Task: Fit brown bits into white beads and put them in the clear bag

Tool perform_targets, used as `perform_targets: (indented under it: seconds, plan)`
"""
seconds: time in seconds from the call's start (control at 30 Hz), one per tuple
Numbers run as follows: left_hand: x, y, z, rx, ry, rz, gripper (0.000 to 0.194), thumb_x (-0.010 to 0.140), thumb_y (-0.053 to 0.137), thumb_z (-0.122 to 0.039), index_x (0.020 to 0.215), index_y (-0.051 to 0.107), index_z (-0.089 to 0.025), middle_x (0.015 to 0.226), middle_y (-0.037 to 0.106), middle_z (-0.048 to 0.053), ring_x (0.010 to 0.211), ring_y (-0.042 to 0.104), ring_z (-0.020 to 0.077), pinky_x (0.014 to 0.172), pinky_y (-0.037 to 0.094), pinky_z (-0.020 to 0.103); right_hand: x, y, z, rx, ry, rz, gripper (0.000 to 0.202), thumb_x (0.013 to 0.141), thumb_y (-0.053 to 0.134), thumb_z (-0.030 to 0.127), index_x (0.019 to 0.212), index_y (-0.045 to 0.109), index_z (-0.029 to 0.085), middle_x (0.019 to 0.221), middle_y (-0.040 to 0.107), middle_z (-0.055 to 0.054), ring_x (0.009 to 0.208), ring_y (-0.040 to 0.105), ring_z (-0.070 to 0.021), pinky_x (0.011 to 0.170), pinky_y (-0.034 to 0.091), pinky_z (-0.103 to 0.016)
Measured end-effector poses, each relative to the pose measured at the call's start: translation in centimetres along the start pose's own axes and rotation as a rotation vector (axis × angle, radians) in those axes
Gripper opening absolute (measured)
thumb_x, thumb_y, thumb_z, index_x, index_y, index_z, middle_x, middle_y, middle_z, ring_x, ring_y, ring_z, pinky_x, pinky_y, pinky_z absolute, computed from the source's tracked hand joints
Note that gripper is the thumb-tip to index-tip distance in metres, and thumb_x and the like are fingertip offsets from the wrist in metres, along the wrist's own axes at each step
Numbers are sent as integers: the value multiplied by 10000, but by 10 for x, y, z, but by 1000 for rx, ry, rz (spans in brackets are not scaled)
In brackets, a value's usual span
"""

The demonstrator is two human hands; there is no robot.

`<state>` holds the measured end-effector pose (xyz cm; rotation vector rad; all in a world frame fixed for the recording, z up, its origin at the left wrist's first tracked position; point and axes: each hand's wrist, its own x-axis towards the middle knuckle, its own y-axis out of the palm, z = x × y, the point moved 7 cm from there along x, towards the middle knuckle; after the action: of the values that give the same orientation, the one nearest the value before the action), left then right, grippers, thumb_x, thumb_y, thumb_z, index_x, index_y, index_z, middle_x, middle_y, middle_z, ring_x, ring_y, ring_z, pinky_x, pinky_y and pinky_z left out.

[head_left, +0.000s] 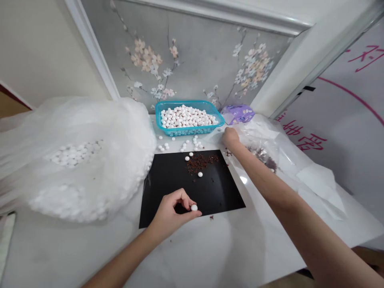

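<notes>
My left hand (177,210) pinches a small white ball (194,207) between thumb and fingers, over the front part of a black mat (171,176). My right hand (231,138) reaches far forward, beyond the mat's back right corner, near a clear plastic bag; its fingers are curled, and whatever they may hold is hidden. Small brown bits (199,163) lie scattered at the back of the mat, with a few loose white balls (200,174) around them. More white balls fill a blue plastic basket (192,131) behind the mat.
A large translucent bag (120,132) of white balls bulges at the left, touching the mat. Against the wall sits a purple packet (240,114). A clear bag with dark bits (268,160) lies at the right, partly behind my right forearm. Loose balls lie before the basket.
</notes>
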<state>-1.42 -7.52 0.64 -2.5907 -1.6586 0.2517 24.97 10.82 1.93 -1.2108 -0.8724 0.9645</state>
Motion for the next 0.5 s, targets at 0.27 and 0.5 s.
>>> perform_targets:
  seconds: [0.27, 0.5]
  plan:
    - [1, -5, 4, 216, 22, -123, 256, 663, 677, -287, 618, 440, -204, 636, 564, -34, 611, 520, 120, 588, 392, 235, -63, -19, 19, 118, -113, -99, 244, 868, 423, 215, 1017, 580, 103, 985, 583, -153, 854, 572, -228, 755, 409, -312]
    - [5, -5, 9, 254, 16, -126, 250, 683, 668, -266, 912, 575, -236, 938, 639, 12, 728, 573, 143, 672, 443, 262, -173, -19, 74, 883, -541, 80, 215, 803, 535, 243, 1008, 573, 188, 900, 584, -31, 498, 457, -73, 513, 404, -223]
